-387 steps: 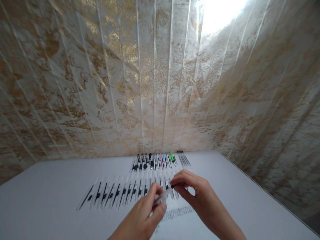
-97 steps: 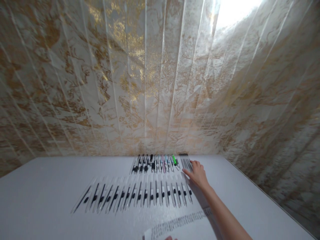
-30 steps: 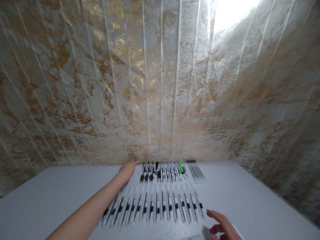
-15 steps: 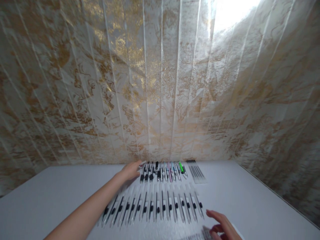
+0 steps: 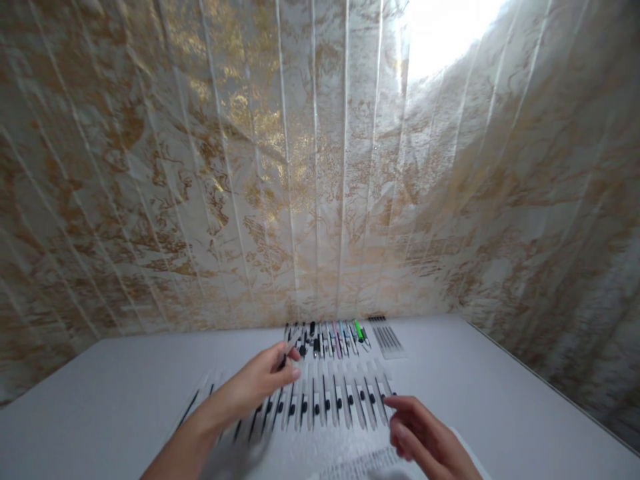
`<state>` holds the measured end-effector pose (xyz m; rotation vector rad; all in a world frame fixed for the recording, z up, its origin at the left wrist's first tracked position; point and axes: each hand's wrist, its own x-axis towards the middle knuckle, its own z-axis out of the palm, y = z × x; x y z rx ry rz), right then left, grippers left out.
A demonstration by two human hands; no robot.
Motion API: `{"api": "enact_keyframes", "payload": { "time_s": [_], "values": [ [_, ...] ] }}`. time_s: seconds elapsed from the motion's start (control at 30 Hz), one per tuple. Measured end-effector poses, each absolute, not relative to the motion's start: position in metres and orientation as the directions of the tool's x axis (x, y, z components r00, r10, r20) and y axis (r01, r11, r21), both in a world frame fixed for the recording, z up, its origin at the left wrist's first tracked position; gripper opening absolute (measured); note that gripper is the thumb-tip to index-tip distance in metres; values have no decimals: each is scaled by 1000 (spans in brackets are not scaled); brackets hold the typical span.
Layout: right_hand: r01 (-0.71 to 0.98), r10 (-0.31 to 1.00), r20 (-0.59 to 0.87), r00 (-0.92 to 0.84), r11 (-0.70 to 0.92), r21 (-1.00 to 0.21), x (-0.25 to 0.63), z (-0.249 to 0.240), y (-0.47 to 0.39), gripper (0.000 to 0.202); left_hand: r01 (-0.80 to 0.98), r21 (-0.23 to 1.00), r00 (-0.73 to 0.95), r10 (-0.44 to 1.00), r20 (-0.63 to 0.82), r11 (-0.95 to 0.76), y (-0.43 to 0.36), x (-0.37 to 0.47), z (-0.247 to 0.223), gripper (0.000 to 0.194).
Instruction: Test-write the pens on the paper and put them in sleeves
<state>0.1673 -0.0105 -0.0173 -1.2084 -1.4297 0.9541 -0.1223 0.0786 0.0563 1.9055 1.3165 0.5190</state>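
Note:
My left hand [image 5: 265,373] is closed on a pen [image 5: 292,342] with a pale body and a dark part near the fingers. It hovers over the left side of a row of clear-and-black pens [image 5: 327,403] laid side by side. Part of that row is hidden behind my left forearm. At the right end of the row, my right hand [image 5: 423,433] holds nothing; its index finger reaches out and the other fingers are loosely bent. A printed sheet [image 5: 360,463] lies partly beneath the right hand.
Behind the row lies a second group of pens, including a green pen [image 5: 359,331] and a pink pen [image 5: 337,341]. A clear pack of thin black sticks [image 5: 389,340] is to their right. A wall covering [image 5: 320,200] with gold patterns rises behind the white table [image 5: 135,373].
My left hand has come back from the far group toward me and to the right, bringing the pen. My right hand has moved left and up, closer to the row's end.

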Motion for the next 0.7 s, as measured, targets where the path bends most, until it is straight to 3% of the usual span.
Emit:
{"api": "enact_keyframes", "payload": {
  "time_s": [0.1, 0.17, 0.37, 0.47, 0.57, 0.7],
  "values": [
    [201, 973, 186, -134, 210, -957, 140, 28, -10, 36, 339, 939, 560, 813, -158, -51, 26, -98, 70, 41],
    [254, 951, 279, -136, 306, -918, 123, 54, -11, 27, 227, 974, 603, 787, -129, -15, 5, -82, 70, 39],
    [439, 857, 462, -229, 514, -737, 96, 79, -16, 9, 175, 982, 597, 801, -47, -74, -7, -61, 48, 31],
    [433, 854, 465, -233, 519, -737, 94, 79, -14, 19, 160, 982, 615, 789, -22, -97, -5, -62, 44, 28],
    [377, 887, 439, -147, 460, -804, 102, 84, -11, 22, 175, 983, 641, 764, -77, -48, -4, -69, 46, 25],
    [228, 876, 469, 107, 438, -870, 127, 94, -7, 25, 208, 977, 660, 729, -181, 55, -6, -77, 50, 27]
  ]
}}
